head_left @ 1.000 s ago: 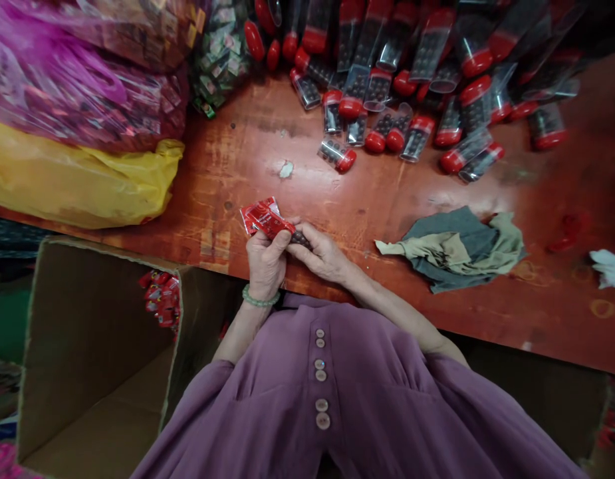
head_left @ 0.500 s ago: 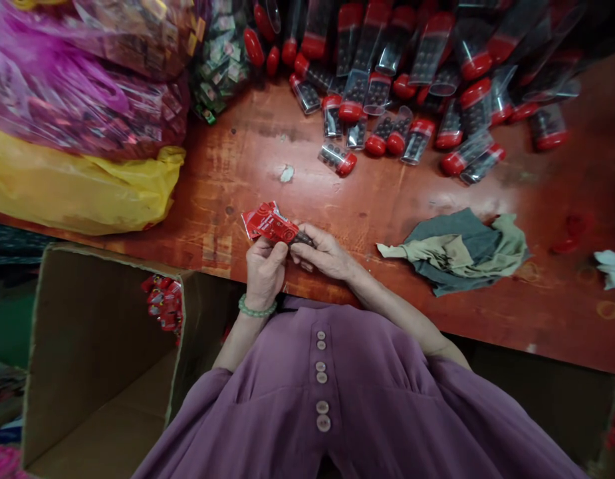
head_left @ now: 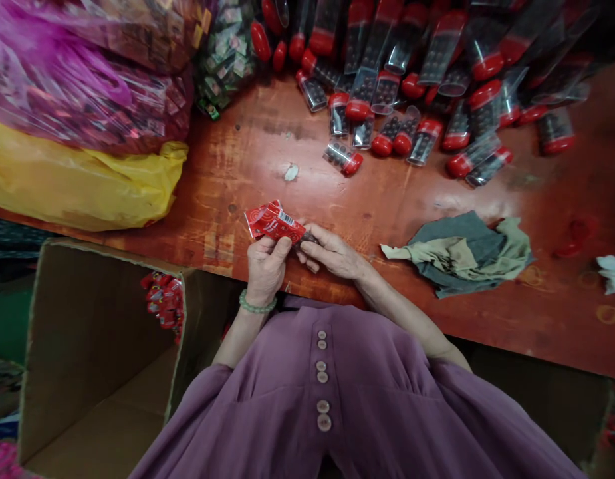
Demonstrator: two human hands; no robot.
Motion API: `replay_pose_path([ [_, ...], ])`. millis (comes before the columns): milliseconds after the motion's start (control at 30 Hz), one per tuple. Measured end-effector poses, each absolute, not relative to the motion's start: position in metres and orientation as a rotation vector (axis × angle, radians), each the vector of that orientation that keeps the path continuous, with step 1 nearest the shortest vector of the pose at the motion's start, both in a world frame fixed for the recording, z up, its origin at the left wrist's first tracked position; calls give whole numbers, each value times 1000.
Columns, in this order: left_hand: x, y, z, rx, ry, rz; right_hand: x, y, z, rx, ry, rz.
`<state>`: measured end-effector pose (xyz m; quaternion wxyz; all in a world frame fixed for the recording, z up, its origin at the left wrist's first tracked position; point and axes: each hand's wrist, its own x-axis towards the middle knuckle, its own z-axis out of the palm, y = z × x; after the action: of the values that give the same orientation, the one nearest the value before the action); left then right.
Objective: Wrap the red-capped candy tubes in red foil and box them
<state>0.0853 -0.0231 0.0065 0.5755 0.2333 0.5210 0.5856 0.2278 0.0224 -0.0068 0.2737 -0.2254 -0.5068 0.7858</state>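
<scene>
My left hand (head_left: 267,266), with a green bead bracelet on the wrist, pinches a red printed plastic wrapper (head_left: 272,221) between thumb and fingers. A white barcode patch shows on the wrapper's upper face. From the right, my right hand (head_left: 334,253) grips a dark, narrow item (head_left: 310,237) at the wrapper's right end. Most of that item is covered by fingers and wrapper, so I cannot tell its kind. Both hands are close together, just above the table's near edge.
Clear tubes with red caps and dark balls (head_left: 344,158) are heaped at the back of the red-brown table (head_left: 227,179). Grey and beige cloths (head_left: 457,253) lie to the right. Filled bags, one yellow (head_left: 88,179), stand at left. Below is an open cardboard box (head_left: 102,319).
The wrapper has turned a little, bringing its barcode patch into fuller view. My right hand has shifted slightly right. The whole view has moved slightly.
</scene>
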Motion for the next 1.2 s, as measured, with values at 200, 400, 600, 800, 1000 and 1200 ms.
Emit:
replay_pose_path([
  [200, 81, -23, 7, 498, 1163, 1453, 224, 22, -7, -687, -1410, 2057],
  [400, 95, -19, 6, 461, 1200, 1445, 222, 20, -9, -721, -1457, 1978],
  [600, 95, -22, 4, 473, 1186, 1411, 223, 21, -9, -709, -1402, 2023],
  [800, 85, -19, 12, 408, 1192, 1422, 225, 22, -9, -724, -1395, 2105],
  [1000, 95, -25, 8, 414, 1180, 1387, 222, 20, -10, -749, -1263, 2089],
  [1200, 96, -32, -2, 527, 1162, 1341, 222, 20, -9, -738, -1188, 2091],
])
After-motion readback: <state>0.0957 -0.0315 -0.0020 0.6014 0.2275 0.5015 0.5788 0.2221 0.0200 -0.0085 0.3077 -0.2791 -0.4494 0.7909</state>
